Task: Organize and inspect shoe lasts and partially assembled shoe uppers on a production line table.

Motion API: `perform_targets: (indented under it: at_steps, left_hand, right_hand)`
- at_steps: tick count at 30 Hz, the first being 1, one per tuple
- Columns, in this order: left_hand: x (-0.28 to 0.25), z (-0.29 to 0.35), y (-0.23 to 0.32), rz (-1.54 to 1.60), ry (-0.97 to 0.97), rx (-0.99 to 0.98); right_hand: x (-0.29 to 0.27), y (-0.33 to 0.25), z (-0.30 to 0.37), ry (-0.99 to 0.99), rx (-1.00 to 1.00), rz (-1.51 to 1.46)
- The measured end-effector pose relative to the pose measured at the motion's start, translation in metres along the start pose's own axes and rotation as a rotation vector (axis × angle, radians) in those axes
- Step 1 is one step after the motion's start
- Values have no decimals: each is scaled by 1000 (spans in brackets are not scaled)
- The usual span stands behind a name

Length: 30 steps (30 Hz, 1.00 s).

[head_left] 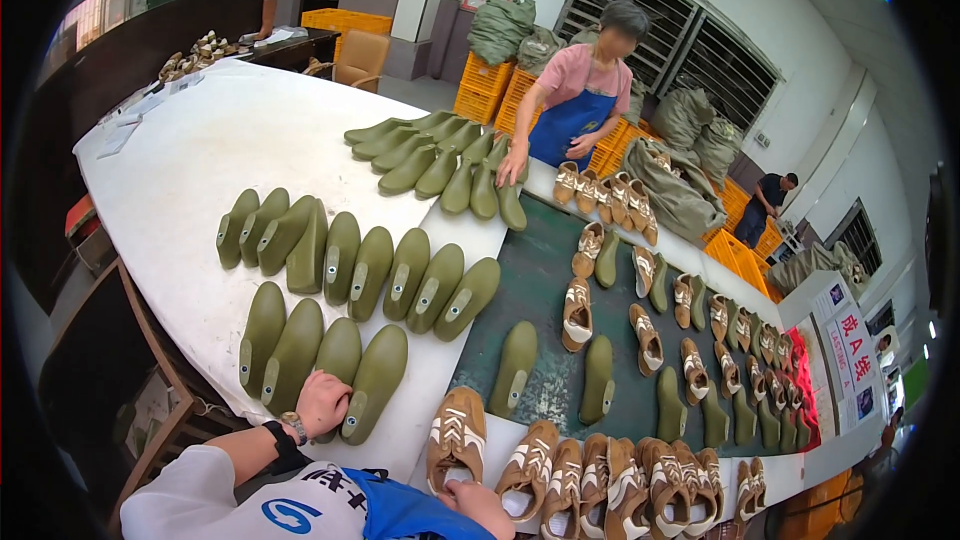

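Observation:
Green shoe lasts lie sole up in rows on the white table. My left hand (323, 402) is closed over the near end of one shoe last (340, 348), between its neighbours in the front row. A brown sneaker (457, 435) with white stripes and laces is at the table's near edge. My right hand (480, 507) grips it at the heel opening, the thumb reaching inside; the other fingers are mostly hidden. More brown sneakers (527, 468) stand in a row to its right. On the dark green conveyor belt (545, 380), lasts and sneakers are spread out in lines.
Across the table a co-worker (590, 100) in a blue apron touches lasts in the far group (440, 155). Sneakers (605, 198) line the belt's far side. A white panel (845, 340) stands at the belt's far end. Yellow crates (482, 85) and sacks are stacked behind.

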<state>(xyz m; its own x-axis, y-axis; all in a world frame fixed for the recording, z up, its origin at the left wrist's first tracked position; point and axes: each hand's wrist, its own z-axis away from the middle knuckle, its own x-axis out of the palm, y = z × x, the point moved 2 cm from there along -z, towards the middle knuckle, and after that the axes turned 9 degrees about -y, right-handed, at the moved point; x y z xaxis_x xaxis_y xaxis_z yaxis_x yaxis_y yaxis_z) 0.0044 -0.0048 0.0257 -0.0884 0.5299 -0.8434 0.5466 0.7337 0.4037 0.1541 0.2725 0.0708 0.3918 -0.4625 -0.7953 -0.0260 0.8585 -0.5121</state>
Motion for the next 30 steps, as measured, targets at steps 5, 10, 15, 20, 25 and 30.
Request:
perform_targets:
  at_steps: [5, 10, 15, 20, 25, 30]
  left_hand:
    - [2, -1, 0, 4, -5, -10]
    - [3, 2, -2, -6, -5, -11]
    - [5, 2, -3, 2, -15, -19]
    - [0, 0, 2, -16, 6, 17]
    - [1, -2, 4, -22, 10, 22]
    - [1, -1, 2, -17, -1, 5]
  right_hand:
    - [-2, -3, -1, 10, 21, 30]
    - [6, 5, -2, 35, -60, 60]
    - [-6, -4, -8, -124, 53, 31]
    - [-8, -3, -13, -254, 10, 20]
    - [-1, 9, -19, -159, -23, -42]
    - [-18, 12, -22, 59, -48, -101]
